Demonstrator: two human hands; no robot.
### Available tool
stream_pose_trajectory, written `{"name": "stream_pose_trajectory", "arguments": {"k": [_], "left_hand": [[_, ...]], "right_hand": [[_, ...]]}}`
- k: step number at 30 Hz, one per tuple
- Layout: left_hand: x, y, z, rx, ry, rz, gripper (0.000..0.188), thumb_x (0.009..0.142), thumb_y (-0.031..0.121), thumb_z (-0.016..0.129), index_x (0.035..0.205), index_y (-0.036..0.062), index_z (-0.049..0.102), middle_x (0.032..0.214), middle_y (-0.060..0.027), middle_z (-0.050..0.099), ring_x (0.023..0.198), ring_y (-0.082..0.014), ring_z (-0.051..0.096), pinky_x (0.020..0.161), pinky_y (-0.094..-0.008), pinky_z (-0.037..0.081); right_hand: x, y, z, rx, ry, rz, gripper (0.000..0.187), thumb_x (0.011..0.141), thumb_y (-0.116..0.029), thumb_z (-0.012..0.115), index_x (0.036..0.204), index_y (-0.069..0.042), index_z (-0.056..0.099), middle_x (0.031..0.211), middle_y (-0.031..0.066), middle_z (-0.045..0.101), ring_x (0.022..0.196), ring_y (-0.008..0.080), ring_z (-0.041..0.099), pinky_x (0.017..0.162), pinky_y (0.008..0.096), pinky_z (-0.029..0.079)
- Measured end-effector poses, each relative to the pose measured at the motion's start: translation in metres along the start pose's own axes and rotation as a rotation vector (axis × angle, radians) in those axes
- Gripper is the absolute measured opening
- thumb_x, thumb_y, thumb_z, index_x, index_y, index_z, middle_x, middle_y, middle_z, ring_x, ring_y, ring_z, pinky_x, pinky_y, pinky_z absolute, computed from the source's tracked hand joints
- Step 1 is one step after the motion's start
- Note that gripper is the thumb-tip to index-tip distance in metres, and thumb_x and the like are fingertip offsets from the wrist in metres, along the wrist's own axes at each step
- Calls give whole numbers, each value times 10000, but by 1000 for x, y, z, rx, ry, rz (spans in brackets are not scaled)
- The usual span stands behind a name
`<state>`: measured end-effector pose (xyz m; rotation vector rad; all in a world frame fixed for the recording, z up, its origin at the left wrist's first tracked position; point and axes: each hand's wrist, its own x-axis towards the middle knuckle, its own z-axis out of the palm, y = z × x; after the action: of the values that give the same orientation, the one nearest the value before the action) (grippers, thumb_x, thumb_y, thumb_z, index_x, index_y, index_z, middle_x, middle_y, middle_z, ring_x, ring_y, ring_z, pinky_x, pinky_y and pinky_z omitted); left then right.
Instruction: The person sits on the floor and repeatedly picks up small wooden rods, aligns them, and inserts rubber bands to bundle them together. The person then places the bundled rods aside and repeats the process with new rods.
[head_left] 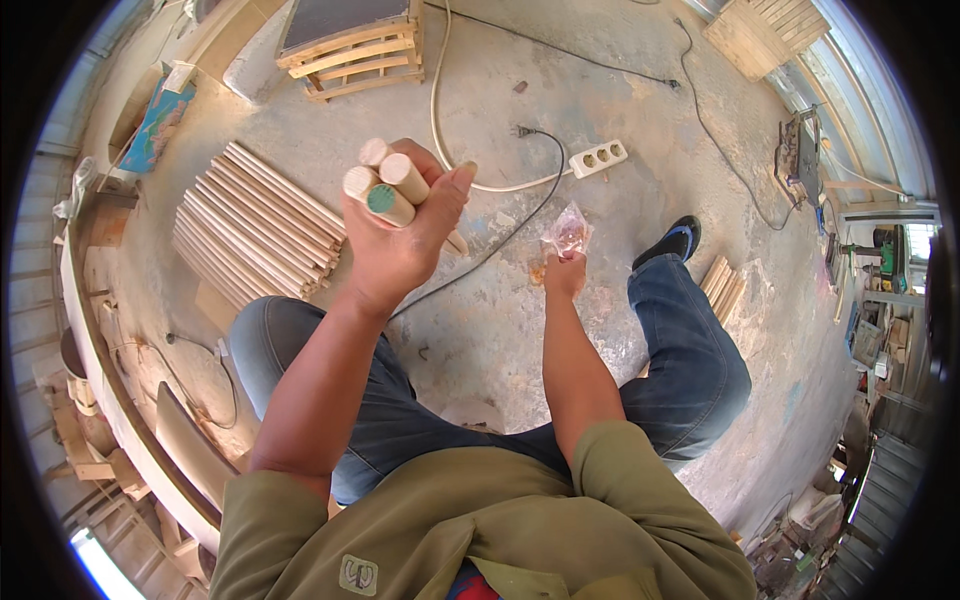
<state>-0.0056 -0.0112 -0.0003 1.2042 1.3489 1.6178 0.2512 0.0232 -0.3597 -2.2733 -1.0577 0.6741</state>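
Now the fingers of our left hand (392, 258) wrap around four rods (404, 176), raised above the floor (475, 335) with their round ends facing us; one end is green, the others pale wood. Our right hand (565, 276), well apart from the left, pinches a crumpled clear bag (569, 234), its fingers narrowed on the plastic; we cannot make out what lies inside. To the left of the rods, a pile (245, 235) of similar ones lies on the floor, and a smaller bundle (721, 287) rests near our right shoe (683, 239). Beyond the bag sits a white power strip (598, 159), with a slatted crate (362, 62) farther off.
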Motion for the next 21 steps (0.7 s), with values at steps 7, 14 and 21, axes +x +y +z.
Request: {"name": "stream_pose_trajectory", "arguments": {"k": [7, 14, 21], "left_hand": [[2, 9, -1, -4, -17, -4, 234, 922, 90, 792, 770, 56, 618, 676, -8, 649, 613, -68, 581, 553, -274, 469], [7, 8, -3, -24, -72, -59, 238, 910, 130, 794, 794, 54, 600, 705, 28, 614, 686, -60, 509, 608, -303, 454], [11, 13, 1, -20, -96, -86, 204, 903, 165, 811, 857, 37, 659, 738, -1, 647, 713, -75, 536, 647, -320, 482]], "right_hand": [[-6, -114, -54, 960, -354, -16, 163, 903, -20, 698, 1056, -36, 645, 865, 43, 671, 761, 141, 647, 752, 257, 547], [-37, -249, -165, 1087, -586, -353, 203, 942, -6, 703, 1140, 5, 665, 971, 59, 695, 867, 149, 690, 844, 298, 575], [-91, -310, -232, 795, -748, -605, 210, 998, -53, 702, 1201, -17, 661, 994, 45, 695, 904, 151, 703, 887, 294, 565]]}}
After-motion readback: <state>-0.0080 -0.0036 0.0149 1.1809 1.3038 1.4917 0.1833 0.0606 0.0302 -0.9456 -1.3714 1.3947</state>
